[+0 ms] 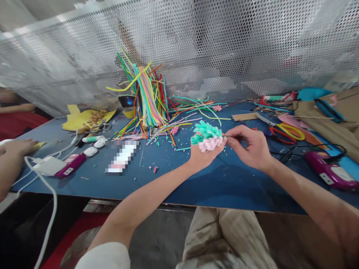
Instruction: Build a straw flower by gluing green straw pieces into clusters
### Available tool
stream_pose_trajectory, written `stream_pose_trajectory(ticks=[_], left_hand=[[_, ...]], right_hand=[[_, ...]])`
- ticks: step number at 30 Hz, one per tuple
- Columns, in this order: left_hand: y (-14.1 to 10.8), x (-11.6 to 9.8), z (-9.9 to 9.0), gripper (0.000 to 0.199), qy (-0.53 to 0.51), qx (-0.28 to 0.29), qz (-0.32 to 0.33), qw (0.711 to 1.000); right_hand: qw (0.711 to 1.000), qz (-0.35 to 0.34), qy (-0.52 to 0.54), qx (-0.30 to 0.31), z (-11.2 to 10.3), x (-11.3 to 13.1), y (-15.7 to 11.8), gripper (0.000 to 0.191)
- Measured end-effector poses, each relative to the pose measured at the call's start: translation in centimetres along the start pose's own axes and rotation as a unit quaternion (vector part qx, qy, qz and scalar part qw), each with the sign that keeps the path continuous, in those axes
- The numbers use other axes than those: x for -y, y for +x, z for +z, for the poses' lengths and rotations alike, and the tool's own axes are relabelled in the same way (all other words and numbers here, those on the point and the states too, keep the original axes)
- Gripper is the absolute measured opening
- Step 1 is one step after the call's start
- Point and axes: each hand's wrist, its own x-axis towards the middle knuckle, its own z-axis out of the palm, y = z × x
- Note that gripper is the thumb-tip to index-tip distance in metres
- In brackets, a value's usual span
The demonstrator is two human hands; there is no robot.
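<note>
My left hand [202, 157] holds a bunch of short fuzzy pipe-cleaner pieces [208, 136], teal on top and pink below, above the blue table [196, 183]. My right hand [249, 146] is beside it on the right, its fingertips pinching at the pink end of the bunch. A tall heap of long coloured pipe cleaners [147, 97] stands behind the hands, with loose strands spread across the table.
Scissors with yellow and red handles [283, 130] and a purple glue gun [328, 172] lie to the right. A charger [49, 165], earbud cases and a second purple tool [71, 164] lie left, near another person's hand [12, 149]. A perforated metal screen [224, 45] backs the table.
</note>
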Motion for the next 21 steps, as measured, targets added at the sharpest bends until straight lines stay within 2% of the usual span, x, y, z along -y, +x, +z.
stream_pose_trajectory(ticks=[5, 10, 16, 21], left_hand=[[-0.1, 0.2, 0.1, 0.026, -0.018, -0.029, 0.05, 0.998], [0.1, 1.1, -0.2, 0.026, 0.018, -0.019, 0.026, 0.999], [0.3, 1.3, -0.1, 0.028, -0.008, 0.02, 0.028, 0.999], [0.2, 1.5, 0.2, 0.016, -0.027, 0.032, -0.005, 0.999]], right_hand=[[1.0, 0.017, 0.008, -0.011, 0.0, -0.1, 0.1, 0.007], [1.0, 0.022, 0.009, -0.001, -0.4, -0.1, 0.1, 0.007], [1.0, -0.002, -0.004, -0.01, -0.7, -0.3, 0.2, 0.007], [1.0, 0.003, -0.011, 0.003, -1.1, -0.7, 0.4, 0.006]])
